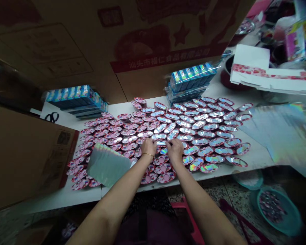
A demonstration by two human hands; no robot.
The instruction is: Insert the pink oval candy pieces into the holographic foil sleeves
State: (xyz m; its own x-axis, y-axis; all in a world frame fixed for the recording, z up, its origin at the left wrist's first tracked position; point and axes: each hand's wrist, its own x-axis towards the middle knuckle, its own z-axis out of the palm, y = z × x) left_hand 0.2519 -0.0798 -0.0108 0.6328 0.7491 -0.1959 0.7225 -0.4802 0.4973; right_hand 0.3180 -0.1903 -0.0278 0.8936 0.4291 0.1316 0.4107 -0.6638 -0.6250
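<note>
Bunching fingers (155, 144) together on pink trays (207, 158) at center, grip unclear, most lying loose across the tabletop (255, 156), blue packs (191, 79) stacked upper right.

Two hands (149, 147), two stacks of blue boxes (191, 80), one teal basin (276, 211).

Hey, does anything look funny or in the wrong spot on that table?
Yes! A stack of shiny sheets lies on top of some pink trays, left of the left hand. It looks odd because it covers those trays, while the others lie side by side, uncovered.
</note>
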